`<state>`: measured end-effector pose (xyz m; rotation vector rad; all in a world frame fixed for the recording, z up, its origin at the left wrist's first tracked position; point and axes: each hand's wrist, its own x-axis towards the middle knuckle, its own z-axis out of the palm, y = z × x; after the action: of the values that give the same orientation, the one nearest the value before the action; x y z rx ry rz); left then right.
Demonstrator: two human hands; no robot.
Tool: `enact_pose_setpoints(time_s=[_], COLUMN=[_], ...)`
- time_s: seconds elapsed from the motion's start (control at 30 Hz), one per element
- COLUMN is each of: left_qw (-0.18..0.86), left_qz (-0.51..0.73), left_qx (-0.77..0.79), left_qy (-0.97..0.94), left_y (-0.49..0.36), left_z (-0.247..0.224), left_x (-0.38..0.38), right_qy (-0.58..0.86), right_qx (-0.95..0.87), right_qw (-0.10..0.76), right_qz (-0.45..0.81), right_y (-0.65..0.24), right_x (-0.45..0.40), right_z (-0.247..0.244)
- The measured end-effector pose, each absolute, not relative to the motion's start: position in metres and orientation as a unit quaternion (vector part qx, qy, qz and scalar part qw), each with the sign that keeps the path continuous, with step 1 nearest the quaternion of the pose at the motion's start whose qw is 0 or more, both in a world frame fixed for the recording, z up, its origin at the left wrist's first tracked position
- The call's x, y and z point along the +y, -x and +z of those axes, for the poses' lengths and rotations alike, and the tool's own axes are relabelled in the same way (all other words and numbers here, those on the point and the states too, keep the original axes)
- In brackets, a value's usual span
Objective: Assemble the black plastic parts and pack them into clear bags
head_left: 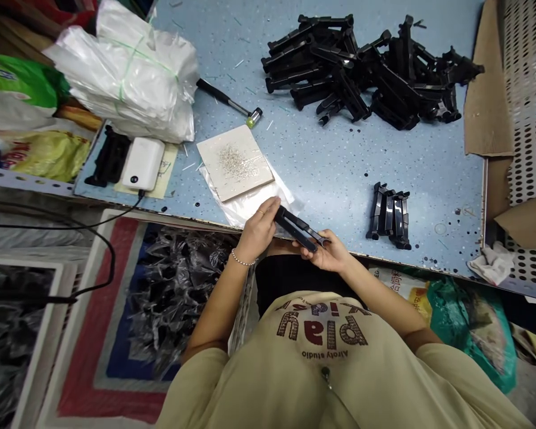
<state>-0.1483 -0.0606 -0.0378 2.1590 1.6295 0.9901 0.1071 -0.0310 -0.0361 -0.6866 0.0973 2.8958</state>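
Note:
Between both hands I hold a long black plastic part [298,228] at the table's near edge. My left hand [259,229], with a bead bracelet at the wrist, grips its left end. My right hand [328,253] has its fingers closed on the other end. Just beyond my left hand lies a pale square board [234,162] with specks on it, over a clear plastic sheet [250,205]. A small hammer [232,104] rests behind the board. To the right, several similar black parts [388,214] lie side by side.
A large heap of black parts [352,71] covers the back of the blue table [330,161]. At the left are bundled plastic bags [129,71] and a white power bank [143,164] with a cable. A crate of bagged parts [174,286] stands below left; cardboard [489,89] edges the right.

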Motion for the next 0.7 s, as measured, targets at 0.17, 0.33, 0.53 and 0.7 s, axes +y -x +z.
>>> enact_pose_setpoints(time_s=[0.17,0.33,0.53,0.7], left_qw=[0.097,0.125,0.201,0.246], left_qz=[0.364,0.392,0.358,0.39], left_qx=[0.491,0.448,0.456,0.503], left_qy=[-0.786,-0.793,-0.789,-0.731], left_y=[0.132,0.116,0.104,0.12], left_z=[-0.023,-0.011,-0.024,-0.015], left_x=[-0.073,-0.083,-0.079,-0.085], right_qy=[0.233,0.305,0.46,0.353], right_qx=[0.029,-0.119,-0.489,-0.632], right_qw=[0.126,0.217,0.253,0.212], right_qz=[0.964,0.92,0.696,0.656], right_y=[-0.077,-0.073,-0.073,-0.085], right_x=[-0.009,-0.009,-0.024,-0.018], right_z=[-0.041,-0.037,-0.031,-0.02])
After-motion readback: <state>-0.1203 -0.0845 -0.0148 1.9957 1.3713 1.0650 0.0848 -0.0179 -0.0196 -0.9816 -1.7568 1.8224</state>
